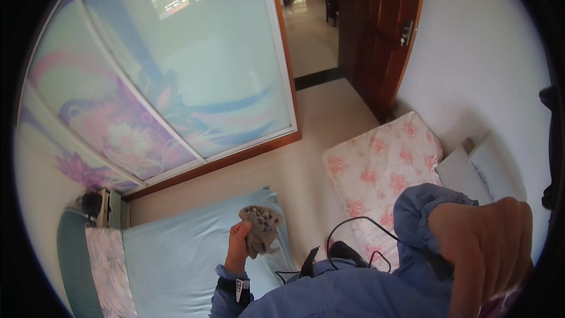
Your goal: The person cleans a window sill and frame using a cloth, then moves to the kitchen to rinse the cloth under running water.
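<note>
My left hand [239,240] grips a crumpled grey-brown cloth [261,240] with a dark-spotted patch, held above the corner of a bed with a light blue sheet [185,247]. My right hand [485,243] is raised close to the camera at the right, its back towards me and its fingers bent downward side by side. The fingertips and palm are hidden, so whether it holds anything does not show. A bit of purple material [501,304] peeks out below it.
A mattress with red flowers [379,159] lies on the floor, with grey panels [468,168] leaning by the wall. A wardrobe with glossy sliding doors [225,66] stands left of an open wooden door [375,31]. A black cable [342,223] loops at my waist. A small cabinet [115,212] adjoins the headboard [70,247].
</note>
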### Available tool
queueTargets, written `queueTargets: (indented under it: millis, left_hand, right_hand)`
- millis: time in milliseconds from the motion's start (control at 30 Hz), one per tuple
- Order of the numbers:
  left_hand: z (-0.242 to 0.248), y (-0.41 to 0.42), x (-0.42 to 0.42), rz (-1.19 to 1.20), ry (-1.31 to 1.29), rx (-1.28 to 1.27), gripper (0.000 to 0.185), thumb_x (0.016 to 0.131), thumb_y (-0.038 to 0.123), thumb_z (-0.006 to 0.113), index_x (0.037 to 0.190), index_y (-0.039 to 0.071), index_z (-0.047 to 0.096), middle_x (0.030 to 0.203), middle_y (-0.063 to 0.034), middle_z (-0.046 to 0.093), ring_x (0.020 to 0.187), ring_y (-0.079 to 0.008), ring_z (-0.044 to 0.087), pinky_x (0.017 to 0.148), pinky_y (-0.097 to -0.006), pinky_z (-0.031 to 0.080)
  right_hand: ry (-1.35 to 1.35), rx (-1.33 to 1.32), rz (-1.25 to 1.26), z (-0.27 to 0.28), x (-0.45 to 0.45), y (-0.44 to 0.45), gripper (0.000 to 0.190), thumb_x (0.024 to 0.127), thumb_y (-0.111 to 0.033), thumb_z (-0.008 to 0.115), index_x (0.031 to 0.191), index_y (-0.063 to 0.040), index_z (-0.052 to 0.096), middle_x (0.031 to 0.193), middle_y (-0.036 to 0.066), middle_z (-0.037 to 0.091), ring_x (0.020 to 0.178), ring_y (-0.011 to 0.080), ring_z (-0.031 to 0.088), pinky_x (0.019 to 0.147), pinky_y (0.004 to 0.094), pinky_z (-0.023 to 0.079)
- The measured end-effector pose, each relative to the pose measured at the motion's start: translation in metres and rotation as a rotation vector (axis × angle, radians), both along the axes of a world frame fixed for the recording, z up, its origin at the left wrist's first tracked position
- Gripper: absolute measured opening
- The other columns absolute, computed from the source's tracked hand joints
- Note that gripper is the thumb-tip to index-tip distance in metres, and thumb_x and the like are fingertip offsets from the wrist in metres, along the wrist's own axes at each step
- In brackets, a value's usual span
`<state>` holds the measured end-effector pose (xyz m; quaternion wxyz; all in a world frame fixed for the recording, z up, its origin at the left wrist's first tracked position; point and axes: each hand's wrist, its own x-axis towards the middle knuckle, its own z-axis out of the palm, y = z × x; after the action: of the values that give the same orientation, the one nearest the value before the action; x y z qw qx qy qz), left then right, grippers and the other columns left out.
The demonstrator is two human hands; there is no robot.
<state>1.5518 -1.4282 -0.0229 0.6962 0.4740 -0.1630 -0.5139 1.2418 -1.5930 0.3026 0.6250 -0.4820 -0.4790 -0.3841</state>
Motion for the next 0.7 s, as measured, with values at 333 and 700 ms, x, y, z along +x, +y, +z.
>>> queueTargets:
  millis: [333, 700]
  left_hand:
    - [-0.011, -0.253, 0.086, -0.071, -0.007, 0.051, 0.026, 0.093, 0.019, 0.056, 0.101, -0.004, 0.065, 0.093, -0.0121, 0.070, 0.079, -0.0185, 0.068, 0.071, -0.0295, 0.056]
    - [0.003, -0.530, 0.156, -0.373, -0.006, 0.079, 0.026, 0.093, 0.019, 0.058, 0.105, -0.004, 0.063, 0.092, -0.0116, 0.069, 0.079, -0.0189, 0.068, 0.070, -0.0296, 0.056]
  right_hand:
    - [0.114, -0.200, 0.303, -0.011, 0.057, -0.216, 0.043, 0.094, -0.013, 0.053, 0.053, 0.000, 0.059, 0.056, 0.019, 0.060, 0.053, 0.0280, 0.060, 0.087, 0.0485, 0.056]
    - [0.038, 0.027, -0.072, -0.038, 0.141, -0.409, 0.039, 0.093, -0.012, 0.053, 0.058, 0.001, 0.063, 0.057, 0.020, 0.061, 0.053, 0.0281, 0.061, 0.090, 0.0478, 0.055]
